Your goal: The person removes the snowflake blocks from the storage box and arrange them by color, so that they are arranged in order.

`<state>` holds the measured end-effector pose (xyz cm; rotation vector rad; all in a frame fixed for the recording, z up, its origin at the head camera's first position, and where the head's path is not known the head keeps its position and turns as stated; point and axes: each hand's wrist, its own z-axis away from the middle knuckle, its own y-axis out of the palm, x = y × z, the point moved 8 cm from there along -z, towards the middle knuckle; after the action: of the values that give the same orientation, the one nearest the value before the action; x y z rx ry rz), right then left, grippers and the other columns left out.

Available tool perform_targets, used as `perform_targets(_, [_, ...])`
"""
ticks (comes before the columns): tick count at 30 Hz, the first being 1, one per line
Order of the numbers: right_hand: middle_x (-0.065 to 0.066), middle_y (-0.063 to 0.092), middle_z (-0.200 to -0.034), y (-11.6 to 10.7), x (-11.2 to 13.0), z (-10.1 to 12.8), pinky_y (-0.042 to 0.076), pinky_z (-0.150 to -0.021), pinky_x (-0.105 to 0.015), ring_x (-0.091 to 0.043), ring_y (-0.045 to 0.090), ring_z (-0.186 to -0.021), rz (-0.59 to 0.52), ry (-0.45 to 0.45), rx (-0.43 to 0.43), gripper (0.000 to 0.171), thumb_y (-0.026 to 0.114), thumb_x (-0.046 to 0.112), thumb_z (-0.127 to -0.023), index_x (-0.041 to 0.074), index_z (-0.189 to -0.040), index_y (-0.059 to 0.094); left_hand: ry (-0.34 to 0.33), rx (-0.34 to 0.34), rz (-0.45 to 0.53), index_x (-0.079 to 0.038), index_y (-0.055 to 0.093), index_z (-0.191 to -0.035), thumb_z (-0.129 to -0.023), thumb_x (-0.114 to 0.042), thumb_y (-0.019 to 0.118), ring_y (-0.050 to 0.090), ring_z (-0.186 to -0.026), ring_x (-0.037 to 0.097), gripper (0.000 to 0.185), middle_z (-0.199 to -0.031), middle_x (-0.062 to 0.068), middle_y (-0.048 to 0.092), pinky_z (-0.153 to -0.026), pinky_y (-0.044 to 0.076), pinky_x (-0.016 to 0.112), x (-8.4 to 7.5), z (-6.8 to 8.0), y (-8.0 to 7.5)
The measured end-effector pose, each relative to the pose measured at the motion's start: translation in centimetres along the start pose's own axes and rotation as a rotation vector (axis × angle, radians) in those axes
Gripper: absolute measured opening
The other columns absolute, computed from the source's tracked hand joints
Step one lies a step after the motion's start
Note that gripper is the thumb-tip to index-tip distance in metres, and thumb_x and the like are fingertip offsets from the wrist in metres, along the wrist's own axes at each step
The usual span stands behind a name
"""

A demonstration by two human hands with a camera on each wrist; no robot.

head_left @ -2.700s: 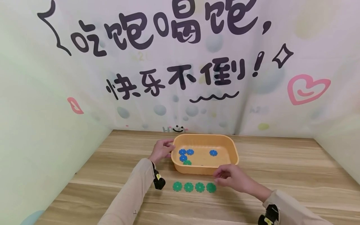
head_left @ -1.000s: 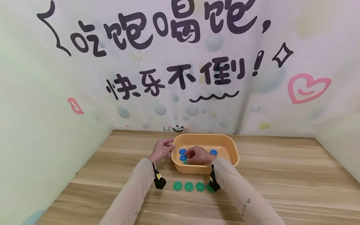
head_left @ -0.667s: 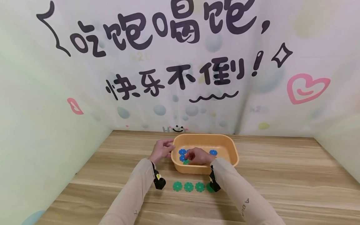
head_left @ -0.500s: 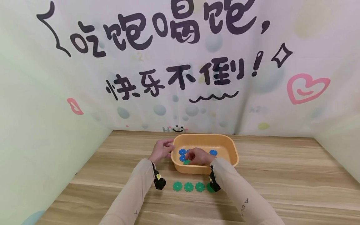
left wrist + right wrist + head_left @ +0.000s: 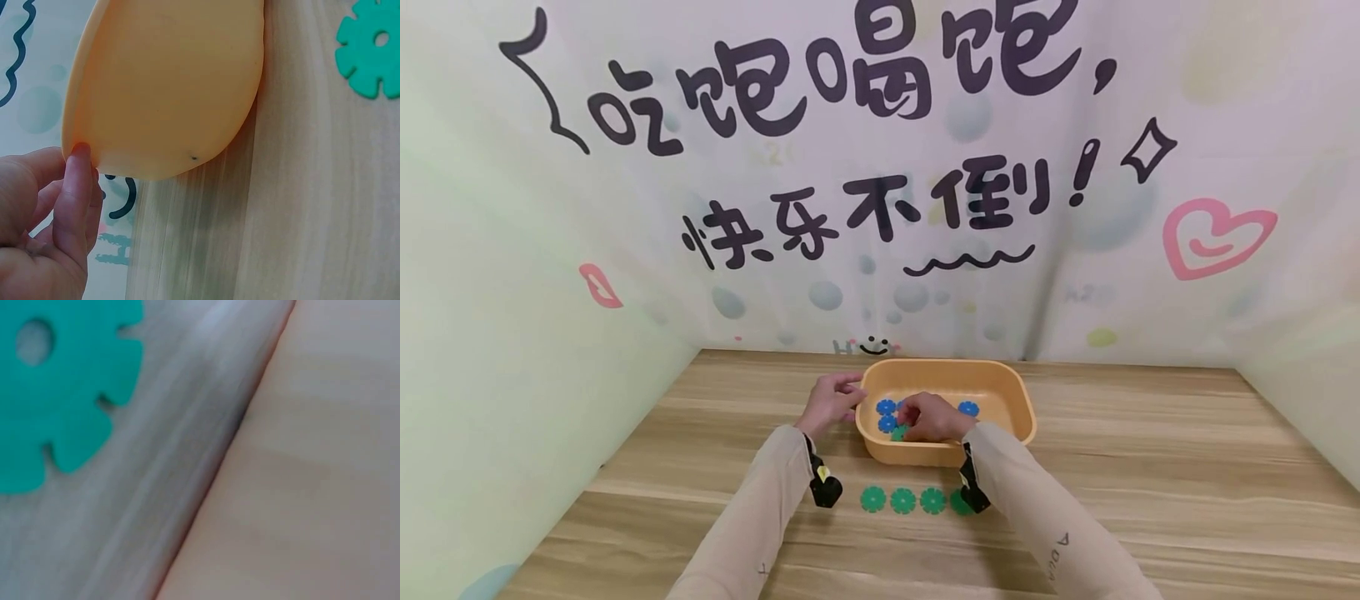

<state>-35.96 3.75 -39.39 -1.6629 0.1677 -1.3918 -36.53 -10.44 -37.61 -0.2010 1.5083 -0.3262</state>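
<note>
The person's left hand is at the left end of the orange basin, palm outside the wall, and pinches the rim; in the left wrist view one fingertip presses close under the basin's edge while the other fingers fold behind it. The left forearm, in a beige sleeve, slants up from the near side of the basin. The right hand reaches over the basin's front wall and bends down inside it, knuckles up, fingers curled toward the floor at the left part of the basin. Its fingertips are beside a green disc lying in the basin's near left part; whether they grip it or only touch it, I cannot tell. Blue discs lie at the left of the basin's floor, partly covered by the right hand, and another blue disc lies farther right inside it. In front of the basin, four green discs stretch in a row on the wooden table, the rightmost partly hidden beneath the right wrist's black camera.
</note>
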Motion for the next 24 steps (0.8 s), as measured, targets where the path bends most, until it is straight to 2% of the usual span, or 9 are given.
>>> perform_targets(5, [0.001,0.056,-0.074,-0.7,1.3,0.6,0.045,-0.063,-0.022,-0.013,0.048,-0.070,0.012,-0.077,-0.030,0.006,0.062,0.000,-0.079,0.004,-0.083,0.063,-0.021,-0.017,0.002,-0.002,0.055,-0.118,-0.083,-0.006,0.058,0.058,-0.068,0.017,0.035,-0.089,0.012,0.055,-0.060,0.054,0.032,0.4,-0.4,0.1])
perform_targets(12, [0.002,0.059,-0.076,-1.9,2.7,1.6,0.049,-0.066,-0.021,-0.011,0.052,-0.071,0.031,-0.202,-0.067,0.005,0.062,0.002,-0.080,0.005,-0.084,0.065,-0.006,-0.020,-0.003,0.000,0.055,-0.118,-0.083,-0.006,0.059,0.059,-0.072,0.019,0.036,-0.089,0.012,0.056,-0.058,0.054,0.032,0.1,-0.4,0.2])
perform_targets(17, [0.002,0.058,-0.078,-3.3,3.1,2.8,0.049,-0.063,-0.021,-0.010,0.052,-0.071,0.028,-0.227,-0.118,0.006,0.063,0.004,-0.080,0.005,-0.085,0.064,-0.007,-0.020,-0.010,-0.001,0.055,-0.119,-0.084,-0.007,0.059,0.059,-0.071,0.018,0.036,-0.090,0.013,0.056,-0.061,0.054,0.034,0.2,-0.4,0.2])
perform_targets(24, [-0.001,0.058,-0.079,-4.9,3.9,5.8,0.050,-0.059,-0.022,-0.013,0.056,-0.065,-0.011,-0.268,-0.220,0.007,0.063,0.005,-0.080,0.006,-0.086,0.062,-0.032,-0.033,-0.002,-0.002,0.054,-0.119,-0.084,-0.007,0.059,0.056,-0.065,0.016,0.036,-0.088,0.011,0.054,-0.060,0.054,0.033,0.2,-0.1,0.0])
